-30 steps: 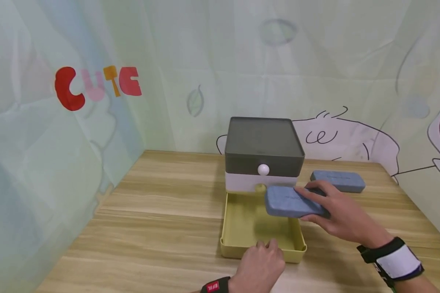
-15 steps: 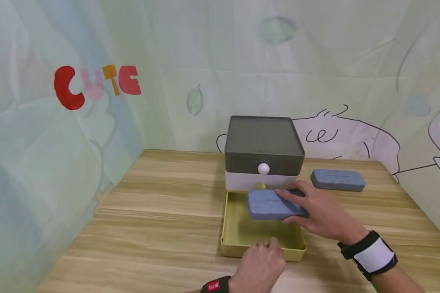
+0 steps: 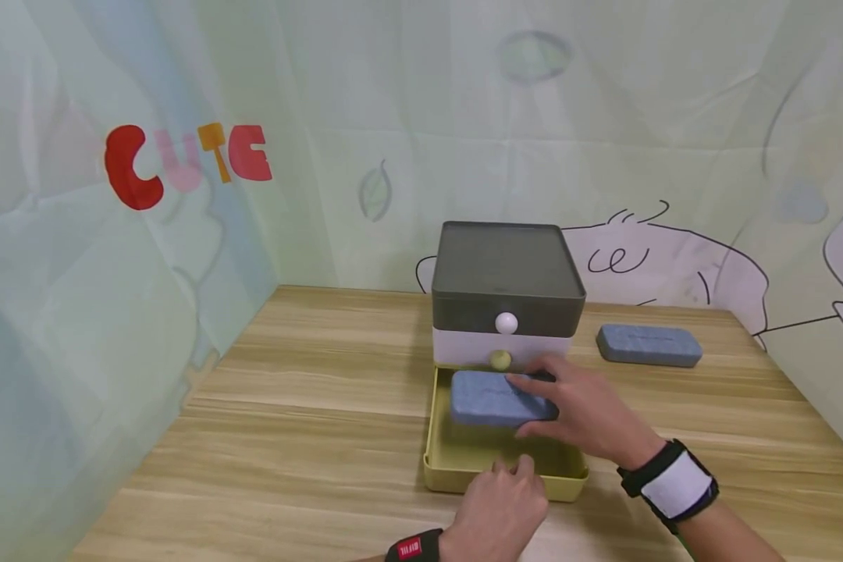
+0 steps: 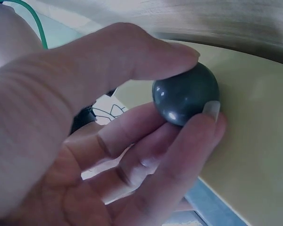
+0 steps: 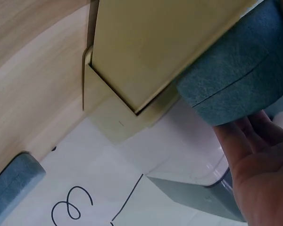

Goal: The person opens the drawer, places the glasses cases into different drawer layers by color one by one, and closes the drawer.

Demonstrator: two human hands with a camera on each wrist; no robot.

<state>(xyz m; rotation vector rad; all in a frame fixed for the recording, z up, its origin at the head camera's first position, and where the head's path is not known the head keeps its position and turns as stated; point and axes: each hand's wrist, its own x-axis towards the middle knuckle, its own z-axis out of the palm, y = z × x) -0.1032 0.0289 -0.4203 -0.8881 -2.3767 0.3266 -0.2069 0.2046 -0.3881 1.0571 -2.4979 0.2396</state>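
My right hand [image 3: 590, 410] grips the right end of a blue glasses case [image 3: 488, 400], fingers behind it and thumb in front. The case hangs level over the pulled-out yellow drawer [image 3: 457, 482]; in the right wrist view its seam [image 5: 231, 87] shows along the side. At the drawer's front, my left hand [image 3: 500, 511] pinches a round dark knob [image 4: 186, 94] between thumb and fingertips, which the head view hides. The drawer belongs to a small desktop drawer unit [image 3: 509, 261] with a dark grey top, a white middle and round knobs.
A second blue glasses case [image 3: 649, 346] lies on the wooden table [image 3: 309, 390], right of the unit. Printed cloth walls [image 3: 393, 94] with drawings and colourful letters stand behind and to the left.
My right hand has carried the glasses case leftward and slightly down, from the drawer's right side to over its middle. The left hand has stayed at the drawer front.
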